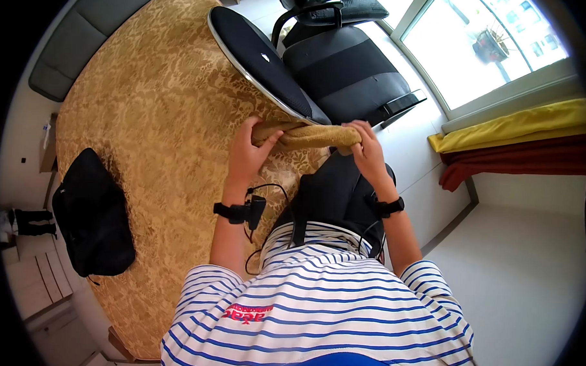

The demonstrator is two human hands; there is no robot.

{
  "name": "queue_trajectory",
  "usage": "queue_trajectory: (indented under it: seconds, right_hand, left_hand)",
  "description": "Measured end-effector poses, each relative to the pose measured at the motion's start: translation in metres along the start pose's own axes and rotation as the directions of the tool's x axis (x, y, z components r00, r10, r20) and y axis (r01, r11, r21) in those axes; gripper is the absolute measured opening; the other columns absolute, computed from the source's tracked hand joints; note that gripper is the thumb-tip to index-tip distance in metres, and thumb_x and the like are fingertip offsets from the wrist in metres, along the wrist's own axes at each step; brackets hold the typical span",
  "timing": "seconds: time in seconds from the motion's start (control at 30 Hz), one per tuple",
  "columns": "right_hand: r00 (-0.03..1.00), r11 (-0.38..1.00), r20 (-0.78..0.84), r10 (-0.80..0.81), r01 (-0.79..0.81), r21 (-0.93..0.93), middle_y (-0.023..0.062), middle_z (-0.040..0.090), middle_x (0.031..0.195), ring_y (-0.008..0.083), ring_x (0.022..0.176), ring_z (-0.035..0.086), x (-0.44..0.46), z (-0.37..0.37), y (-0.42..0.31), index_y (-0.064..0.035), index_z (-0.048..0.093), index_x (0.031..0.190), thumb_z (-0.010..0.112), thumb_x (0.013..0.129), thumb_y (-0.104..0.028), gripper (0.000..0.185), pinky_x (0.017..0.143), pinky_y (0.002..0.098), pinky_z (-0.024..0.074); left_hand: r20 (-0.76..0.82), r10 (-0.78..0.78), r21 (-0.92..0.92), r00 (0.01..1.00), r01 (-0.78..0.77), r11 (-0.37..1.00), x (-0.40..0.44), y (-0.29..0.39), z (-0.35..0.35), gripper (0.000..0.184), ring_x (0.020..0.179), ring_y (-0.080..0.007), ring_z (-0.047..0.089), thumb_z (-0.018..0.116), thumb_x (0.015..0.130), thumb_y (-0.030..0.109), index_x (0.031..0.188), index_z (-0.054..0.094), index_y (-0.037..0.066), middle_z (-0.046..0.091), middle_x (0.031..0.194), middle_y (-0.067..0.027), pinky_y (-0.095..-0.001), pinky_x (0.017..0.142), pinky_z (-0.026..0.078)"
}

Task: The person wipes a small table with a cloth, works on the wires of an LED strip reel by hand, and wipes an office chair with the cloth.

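A mustard-brown cloth (311,138), which looks like a towel, is stretched out as a long bunched roll in front of my knees. My left hand (250,145) has its fingers wrapped round one end, thumb lying on top. At the other end, my right hand (368,149) pinches the cloth near its edge. Just beyond the roll lies a black oval object with a silver rim (262,56), its near end close to the cloth. Both wrists wear black straps, and a small black device (256,211) with a cable hangs by my left wrist.
I sit on a bed with a gold patterned cover (166,114). A black office chair (342,65) stands ahead. A black bag (93,218) lies on the left. Yellow fabric (521,123) and dark red fabric (513,161) lie below the window (478,47) on the right.
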State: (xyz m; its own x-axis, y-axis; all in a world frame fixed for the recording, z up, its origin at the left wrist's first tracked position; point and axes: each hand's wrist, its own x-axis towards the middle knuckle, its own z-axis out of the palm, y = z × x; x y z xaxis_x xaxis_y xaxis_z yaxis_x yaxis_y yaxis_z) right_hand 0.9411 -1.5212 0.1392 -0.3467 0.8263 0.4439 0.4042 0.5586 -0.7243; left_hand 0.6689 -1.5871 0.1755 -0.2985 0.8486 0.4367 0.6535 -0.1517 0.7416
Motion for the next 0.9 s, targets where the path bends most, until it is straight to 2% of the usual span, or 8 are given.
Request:
queue_trajectory:
  seconds: [0.07,0.13,0.23,0.3,0.4,0.57,0.87,0.9]
  right_hand:
    - [0.974,0.956,-0.127,-0.186,0.15,-0.253,0.0103,0.059,0.096,0.0287,0.094,0.057,0.032,-0.015,-0.032,-0.0108,0.06,0.126,0.054,0.079,-0.002,0.048,0.087,0.0357,0.0465]
    - [0.971,0.963,-0.137,-0.197,0.166,-0.21,0.0102,0.057,0.09,0.0263,0.088,0.054,0.059,-0.027,-0.056,-0.0131,0.057,0.132,0.055,0.08,-0.002,0.053,0.084,0.0349,0.0468]
    - [0.977,0.991,-0.177,-0.116,0.127,0.049,0.0102,0.06,0.094,0.028,0.095,0.056,0.097,-0.028,-0.086,-0.015,0.051,0.137,0.053,0.083,-0.004,0.055,0.084,0.0357,0.0472]
    - [0.98,0.994,-0.186,-0.072,0.086,0.073,0.0122,0.06,0.102,0.0303,0.101,0.056,0.12,-0.012,-0.104,-0.0134,0.045,0.14,0.054,0.084,-0.008,0.057,0.086,0.0368,0.047]
    - [0.982,0.981,-0.114,-0.149,0.161,0.107,0.0216,0.05,0.127,0.0378,0.118,0.05,0.137,0.039,-0.1,-0.0039,0.03,0.145,0.055,0.085,-0.021,0.067,0.097,0.0397,0.043]
    - [0.981,0.977,0.086,-0.172,0.159,0.145,0.0263,0.036,0.138,0.0441,0.123,0.043,0.123,0.074,-0.093,0.0047,0.021,0.145,0.06,0.082,-0.026,0.08,0.102,0.0426,0.0398]
    - [0.977,0.975,-0.112,-0.183,0.166,-0.144,0.0221,0.044,0.136,0.039,0.114,0.055,0.097,0.095,-0.084,0.004,0.032,0.141,0.075,0.071,-0.017,0.085,0.087,0.0391,0.0511]
    - [0.952,0.953,-0.179,-0.249,0.209,-0.218,0.0227,0.047,0.134,0.0384,0.111,0.058,0.094,0.098,-0.08,0.0049,0.035,0.139,0.073,0.071,-0.014,0.079,0.086,0.0389,0.0522]
  left_hand:
    - [0.056,0.139,0.068,0.989,-0.143,0.987,0.019,0.006,-0.024,0.027,0.068,-0.0263,0.065,0.07,0.088,0.033,0.092,0.066,0.006,0.067,0.08,-0.0084,-0.032,0.06,0.05]
    - [-0.002,0.184,0.085,0.983,-0.183,0.979,0.042,0.022,-0.045,0.025,0.059,-0.0215,0.064,0.067,0.09,0.032,0.084,0.069,0.007,0.067,0.07,-0.0033,-0.0299,0.051,0.048]
    - [-0.159,0.099,-0.081,0.982,-0.113,0.99,0.078,0.007,-0.046,0.023,0.078,-0.0196,0.066,0.063,0.093,0.03,0.099,0.069,0.009,0.069,0.095,-0.0073,-0.0296,0.062,0.05]
    - [-0.311,-0.014,-0.206,0.95,-0.053,0.977,0.105,0.016,-0.034,0.032,0.108,-0.0257,0.058,0.054,0.097,0.034,0.114,0.064,0.009,0.055,0.127,-0.0171,-0.036,0.085,0.047]
    - [-0.266,0.082,-0.078,0.96,-0.107,0.991,0.113,0.015,0.002,0.039,0.127,-0.0346,0.04,0.046,0.099,0.036,0.124,0.057,0.008,0.033,0.144,-0.0248,-0.0436,0.104,0.032]
    - [-0.189,0.159,-0.119,0.969,-0.183,0.976,0.102,0.013,0.022,0.04,0.129,-0.0411,0.036,0.045,0.099,0.038,0.119,0.061,0.008,0.032,0.143,-0.0278,-0.0491,0.108,0.026]
    - [-0.286,0.432,0.262,0.855,-0.364,0.894,0.102,0.008,0.025,0.03,0.122,-0.0402,0.044,0.043,0.096,0.023,0.086,0.065,0.005,0.061,0.105,-0.0127,-0.0569,0.112,0.023]
    - [-0.272,0.457,0.146,0.847,-0.433,0.89,0.105,0.006,0.024,0.033,0.115,-0.0362,0.05,0.04,0.097,0.022,0.085,0.064,0.004,0.061,0.101,-0.0132,-0.0571,0.114,0.022]
